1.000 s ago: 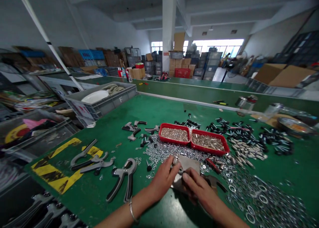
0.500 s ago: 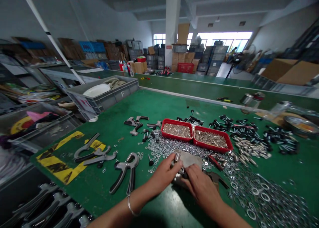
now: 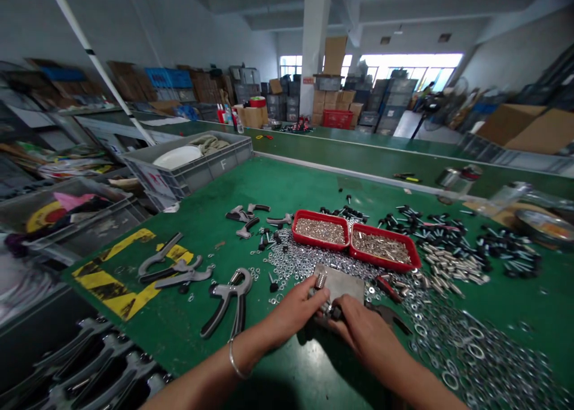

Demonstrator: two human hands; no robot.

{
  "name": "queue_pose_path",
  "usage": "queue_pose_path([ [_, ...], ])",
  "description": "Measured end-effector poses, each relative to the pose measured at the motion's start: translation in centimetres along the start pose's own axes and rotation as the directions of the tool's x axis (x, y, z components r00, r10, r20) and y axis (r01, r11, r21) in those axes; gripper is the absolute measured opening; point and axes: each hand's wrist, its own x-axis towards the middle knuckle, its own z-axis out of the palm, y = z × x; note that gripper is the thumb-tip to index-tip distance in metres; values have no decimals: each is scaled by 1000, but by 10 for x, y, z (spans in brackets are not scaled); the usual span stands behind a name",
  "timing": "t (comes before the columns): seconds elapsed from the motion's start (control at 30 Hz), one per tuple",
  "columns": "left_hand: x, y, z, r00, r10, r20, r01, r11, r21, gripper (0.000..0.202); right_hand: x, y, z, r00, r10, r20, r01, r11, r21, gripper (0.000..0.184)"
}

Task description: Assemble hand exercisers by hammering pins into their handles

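Observation:
My left hand (image 3: pixel 298 302) is closed around a small metal part with a coil spring (image 3: pixel 321 280); most of that part is hidden by the fingers. My right hand (image 3: pixel 361 326) pinches a black-headed knob screw (image 3: pixel 336 312) against the same part. Both hands meet over the near edge of a flat metal plate (image 3: pixel 347 284) on the bench. Left of them lies a hand grip strengthener (image 3: pixel 228 302) with a spring, its handles spread. Beyond the plate are loose nuts (image 3: pixel 291 269) and two red trays (image 3: pixel 320 242) of small metal pieces.
Pliers or similar red-handled tool (image 3: pixel 389 289) and a hammer-like dark tool (image 3: pixel 394 319) lie right of the plate. Washers (image 3: pixel 475 350), metal sleeves (image 3: pixel 451 265) and knob screws (image 3: pixel 442 230) spread rightward. More grip parts (image 3: pixel 179 272) and a grey crate (image 3: pixel 192 171) are leftward.
The view has shifted slightly. My right hand has shifted a little at the part, and the black knob now shows more clearly between the hands. My left hand keeps its hold.

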Motion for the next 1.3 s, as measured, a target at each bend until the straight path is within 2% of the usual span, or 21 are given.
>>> queue_pose_path([
  [0.1, -3, 2, 2, 993, -101, 53, 108, 983, -147, 27, 1, 4, -10, 982, -187, 18, 184, 943, -278, 25],
  [0.2, -7, 0, 4, 995, -89, 47, 96, 982, -162, 28, 0, 4, -11, 971, -233, 50, 236, 919, -314, 24],
  [0.3, -9, 0, 6, 1000, 10, -6, -11, 999, -43, 29, -4, -1, -3, 998, -62, 28, 64, 996, -62, 29],
  [0.37, -11, 0, 8, 996, 75, -44, -72, 995, 64, 27, -7, -8, 5, 994, 107, 30, -111, 970, 214, 34],
  [0.4, -11, 0, 8, 993, 99, -64, -92, 990, 109, 27, -8, -12, 8, 980, 187, 62, -196, 913, 359, 36],
  [0.47, -12, -1, 8, 986, 136, -97, -117, 978, 174, 27, -8, -20, 12, 942, 283, 178, -333, 742, 583, 40],
  [0.5, -12, -1, 8, 983, 150, -107, -127, 972, 196, 27, -8, -22, 13, 927, 299, 225, -372, 672, 640, 41],
  [0.53, -12, -2, 7, 981, 161, -110, -134, 967, 219, 28, -7, -24, 11, 921, 302, 247, -388, 643, 661, 42],
  [0.57, -11, -4, 6, 980, 170, -107, -140, 960, 242, 27, -6, -25, 9, 925, 297, 236, -378, 660, 650, 41],
  [0.67, -8, -10, 5, 978, 184, -93, -148, 940, 308, 25, -5, -21, 0, 953, 254, 167, -304, 809, 504, 33],
  [0.8, -6, -18, 7, 982, 160, -104, -117, 935, 336, 24, -7, -12, -4, 956, 221, 191, -282, 869, 407, 30],
  [0.87, -5, -19, 9, 985, 128, -116, -93, 959, 266, 24, -8, -9, -2, 967, 194, 168, -239, 920, 312, 31],
  [0.93, -5, -20, 12, 995, 29, -99, -20, 996, 88, 26, -8, -4, 0, 989, 89, 115, -102, 989, 109, 30],
  [1.0, -6, -21, 14, 993, -108, -43, 101, 985, -140, 28, -9, 0, 1, 995, -71, 77, 80, 990, -119, 30],
  [1.07, -6, -23, 16, 977, -214, 12, 207, 926, -315, 30, -10, 5, 2, 981, -179, 68, 190, 951, -245, 32],
  [1.2, -6, -26, 17, 960, -276, 45, 266, 850, -454, 33, -15, 10, 2, 978, -208, 26, 207, 940, -273, 28],
  [1.3, -7, -23, 19, 966, -255, 32, 245, 877, -414, 32, -18, 8, 3, 987, -156, 27, 157, 946, -283, 26],
])
